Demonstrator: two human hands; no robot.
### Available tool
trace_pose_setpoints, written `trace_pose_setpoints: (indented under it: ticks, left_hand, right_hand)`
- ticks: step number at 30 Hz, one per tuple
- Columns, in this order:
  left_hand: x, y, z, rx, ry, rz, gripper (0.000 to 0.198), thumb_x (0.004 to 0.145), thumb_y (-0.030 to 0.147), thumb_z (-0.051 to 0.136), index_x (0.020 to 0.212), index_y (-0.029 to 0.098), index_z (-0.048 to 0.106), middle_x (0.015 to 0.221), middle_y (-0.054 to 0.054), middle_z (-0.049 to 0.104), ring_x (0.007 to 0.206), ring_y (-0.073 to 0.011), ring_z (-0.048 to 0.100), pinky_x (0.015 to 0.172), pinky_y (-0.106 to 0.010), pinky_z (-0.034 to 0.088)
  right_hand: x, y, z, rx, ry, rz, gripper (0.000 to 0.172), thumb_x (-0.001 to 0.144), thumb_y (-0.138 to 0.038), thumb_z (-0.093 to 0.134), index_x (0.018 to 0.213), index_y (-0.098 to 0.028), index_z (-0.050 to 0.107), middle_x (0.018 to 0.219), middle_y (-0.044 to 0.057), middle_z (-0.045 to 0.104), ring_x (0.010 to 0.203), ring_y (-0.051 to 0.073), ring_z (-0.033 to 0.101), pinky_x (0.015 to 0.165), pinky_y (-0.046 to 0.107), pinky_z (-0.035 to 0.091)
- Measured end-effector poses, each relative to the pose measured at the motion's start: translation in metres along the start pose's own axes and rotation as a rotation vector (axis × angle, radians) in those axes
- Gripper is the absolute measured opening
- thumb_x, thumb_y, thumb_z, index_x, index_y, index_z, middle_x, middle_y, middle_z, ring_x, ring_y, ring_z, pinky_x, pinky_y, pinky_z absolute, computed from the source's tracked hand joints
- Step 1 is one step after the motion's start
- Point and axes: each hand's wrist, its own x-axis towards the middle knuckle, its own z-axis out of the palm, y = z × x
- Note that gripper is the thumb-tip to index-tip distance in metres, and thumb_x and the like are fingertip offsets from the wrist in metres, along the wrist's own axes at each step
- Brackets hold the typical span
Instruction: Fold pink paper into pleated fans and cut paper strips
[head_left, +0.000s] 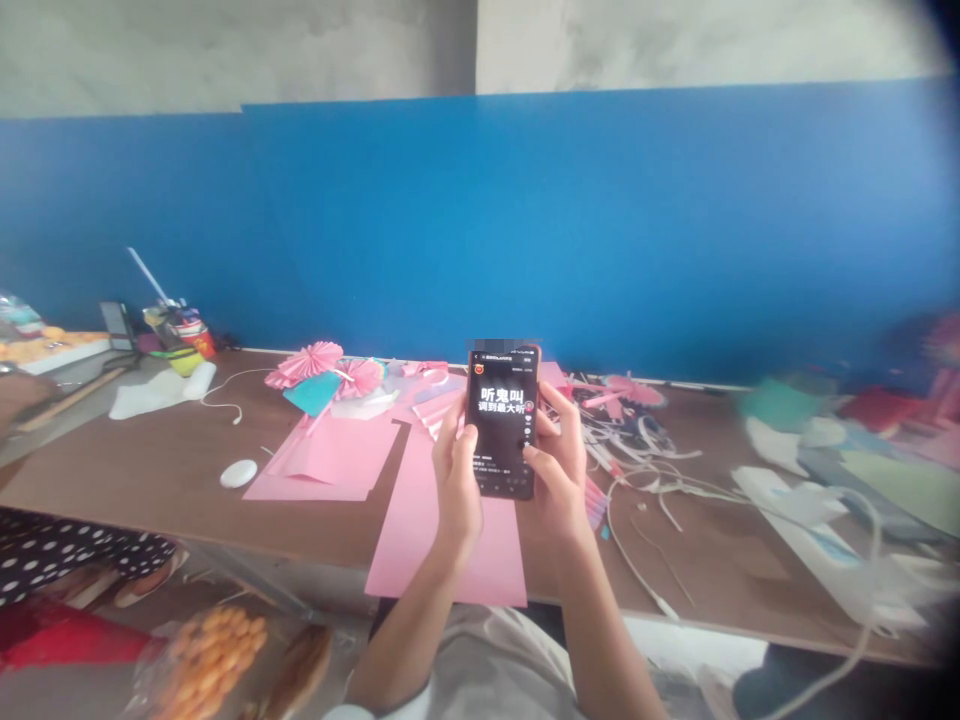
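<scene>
A smartphone [501, 425] is held upright in front of me, its dark screen lit with large white characters. My left hand [457, 475] grips its left edge, the thumb lying along the lower left of the screen. On the other side, my right hand [559, 460] wraps round the right edge, its thumb over the lower right of the screen. Behind and below the phone lies a long pink paper sheet [416, 540]. Left of it are more pink sheets [349, 455] and folded pink paper fans [307, 365].
Paper strips and white cables [645, 480] tangle on the right of the brown table [180, 430]. A white round disc [238, 474] lies on the left. A cup of tools [191, 335] stands near the blue partition [525, 220]. Orange fruit [214, 655] is below the table.
</scene>
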Motion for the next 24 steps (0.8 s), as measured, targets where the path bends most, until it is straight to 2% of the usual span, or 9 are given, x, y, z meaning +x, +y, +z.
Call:
trace_pose_setpoints:
  ticks: [6, 8, 10, 13, 19, 24]
  left_hand:
    - [0.007, -0.002, -0.003, 0.045, -0.137, -0.13, 0.019, 0.094, 0.029, 0.052, 0.103, 0.02, 0.066, 0.101, -0.002, 0.073, 0.092, -0.0192, 0.067, 0.079, -0.027, 0.052]
    - [0.009, -0.004, -0.004, 0.043, -0.135, -0.165, 0.016, 0.094, 0.031, 0.053, 0.099, 0.02, 0.064, 0.096, -0.001, 0.071, 0.084, -0.0174, 0.066, 0.074, -0.025, 0.051]
    - [0.011, -0.005, -0.004, 0.058, -0.086, -0.161, 0.015, 0.094, 0.032, 0.052, 0.097, 0.02, 0.062, 0.093, 0.0, 0.07, 0.079, -0.0158, 0.064, 0.071, -0.024, 0.049]
    - [0.014, -0.005, -0.004, 0.098, -0.052, -0.14, 0.016, 0.095, 0.033, 0.052, 0.095, 0.021, 0.061, 0.088, 0.001, 0.067, 0.076, -0.0145, 0.061, 0.069, -0.023, 0.047]
    - [0.022, -0.002, -0.008, 0.193, -0.137, -0.182, 0.02, 0.092, 0.037, 0.056, 0.084, 0.019, 0.058, 0.075, 0.002, 0.063, 0.069, -0.0134, 0.057, 0.064, -0.021, 0.045]
    - [0.025, -0.01, -0.012, 0.182, -0.174, -0.196, 0.022, 0.093, 0.041, 0.057, 0.087, 0.02, 0.059, 0.081, 0.001, 0.066, 0.069, -0.0137, 0.06, 0.066, -0.022, 0.046]
  right_hand:
    - [0.002, 0.01, -0.005, 0.018, 0.096, 0.015, 0.052, 0.085, -0.026, 0.066, 0.134, -0.028, 0.05, 0.119, 0.007, 0.069, 0.096, 0.026, 0.068, 0.082, 0.041, 0.054]
    - [0.002, 0.013, -0.007, -0.001, 0.104, 0.04, 0.049, 0.086, -0.026, 0.065, 0.133, -0.028, 0.051, 0.119, 0.007, 0.069, 0.096, 0.026, 0.068, 0.083, 0.041, 0.054]
    - [0.003, 0.016, -0.007, -0.016, 0.096, 0.051, 0.048, 0.086, -0.026, 0.065, 0.132, -0.028, 0.052, 0.119, 0.007, 0.069, 0.098, 0.026, 0.068, 0.086, 0.041, 0.053]
    - [0.005, 0.02, -0.005, -0.005, 0.089, 0.043, 0.048, 0.085, -0.023, 0.064, 0.131, -0.029, 0.052, 0.118, 0.006, 0.07, 0.099, 0.025, 0.068, 0.088, 0.041, 0.053]
    - [0.006, 0.028, -0.004, 0.02, 0.196, 0.075, 0.043, 0.085, -0.021, 0.062, 0.126, -0.03, 0.052, 0.111, 0.004, 0.071, 0.09, 0.023, 0.07, 0.077, 0.037, 0.055]
    - [0.006, 0.03, -0.006, 0.016, 0.233, 0.065, 0.04, 0.085, -0.023, 0.062, 0.124, -0.029, 0.053, 0.108, 0.004, 0.071, 0.083, 0.021, 0.07, 0.073, 0.035, 0.055]
